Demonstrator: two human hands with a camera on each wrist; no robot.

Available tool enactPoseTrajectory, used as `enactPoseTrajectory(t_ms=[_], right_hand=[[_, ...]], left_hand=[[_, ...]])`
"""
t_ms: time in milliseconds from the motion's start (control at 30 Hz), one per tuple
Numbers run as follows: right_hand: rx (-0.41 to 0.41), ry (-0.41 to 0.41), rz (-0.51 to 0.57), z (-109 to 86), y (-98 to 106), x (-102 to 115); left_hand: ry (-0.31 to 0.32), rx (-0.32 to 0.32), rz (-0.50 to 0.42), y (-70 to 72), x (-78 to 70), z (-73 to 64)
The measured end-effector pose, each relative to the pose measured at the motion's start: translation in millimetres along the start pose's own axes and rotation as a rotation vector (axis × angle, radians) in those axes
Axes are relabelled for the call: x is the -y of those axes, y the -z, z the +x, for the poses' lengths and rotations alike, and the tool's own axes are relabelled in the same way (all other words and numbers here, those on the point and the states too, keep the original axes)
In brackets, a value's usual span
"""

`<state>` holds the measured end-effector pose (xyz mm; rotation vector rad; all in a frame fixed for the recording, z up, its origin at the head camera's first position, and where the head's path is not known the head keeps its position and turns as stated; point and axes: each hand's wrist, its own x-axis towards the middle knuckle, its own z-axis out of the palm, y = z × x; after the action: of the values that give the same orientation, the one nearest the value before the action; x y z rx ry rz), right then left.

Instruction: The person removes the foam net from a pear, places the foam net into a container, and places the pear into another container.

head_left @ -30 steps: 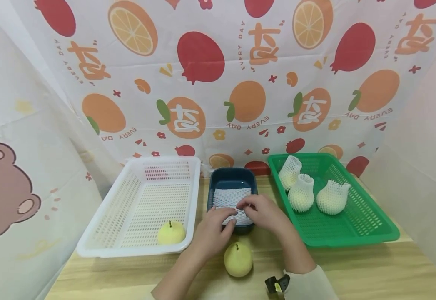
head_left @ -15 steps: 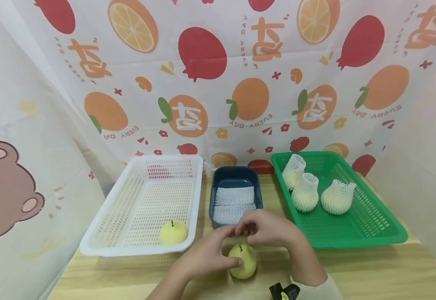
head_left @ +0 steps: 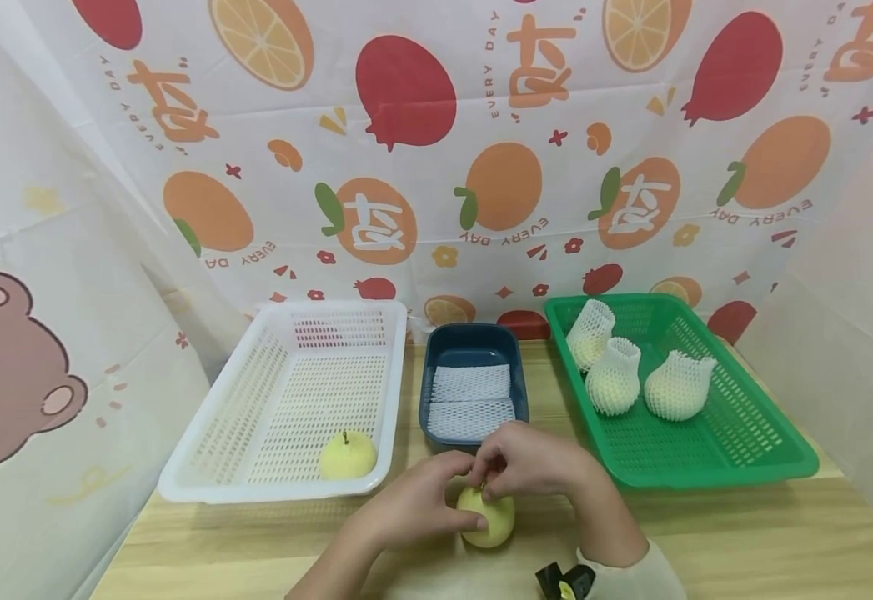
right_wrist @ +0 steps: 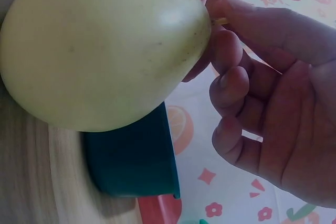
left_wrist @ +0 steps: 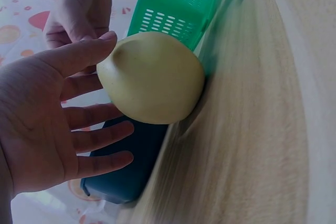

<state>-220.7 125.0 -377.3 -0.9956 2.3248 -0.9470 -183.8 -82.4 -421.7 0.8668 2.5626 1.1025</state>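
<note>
A pale yellow-green pear (head_left: 502, 523) stands on the wooden table in front of the dark blue tray. My right hand (head_left: 537, 461) is over its top; in the right wrist view, thumb and forefinger pinch the short stem (right_wrist: 220, 21), the other fingers loosely bent. On the pear's left is my left hand (head_left: 415, 506), thumb lying along the fruit near its top. Its other fingers extend straight and spread behind the pear (left_wrist: 152, 77) in the left wrist view. White foam net sleeves (head_left: 472, 418) lie flat in two stacks inside the blue tray (head_left: 474, 335).
To the left, a white basket (head_left: 207, 492) contains another pear (head_left: 348, 456). A green basket (head_left: 706, 479) on the right contains three pears in foam nets (head_left: 613, 385). A small black device (head_left: 565, 581) is by the right sleeve. A fruit-printed cloth (head_left: 436, 167) hangs behind.
Both hands have left the foam nets in the blue tray and come back to the pear. Over the last half second the right fingers have lowered onto its stem.
</note>
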Motion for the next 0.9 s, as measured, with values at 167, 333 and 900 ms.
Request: enactPoseTrajectory(t_ms=[167,333,900], right_hand=[[0.004,0.002,0.008,0.4,0.1,-1.1],[0.002,0.029,-0.002,0.0,0.8,-1.3],[-0.079,0.123,0.045,-1.2,3.4,-4.7]], left_hand=[[0.005,0.010,0.001,-0.4,-0.6,1.0],[0.019,0.022,-0.007,-1.5,0.0,2.4],[0.002,0.044,-0.098,-7.9,2.5,3.3]])
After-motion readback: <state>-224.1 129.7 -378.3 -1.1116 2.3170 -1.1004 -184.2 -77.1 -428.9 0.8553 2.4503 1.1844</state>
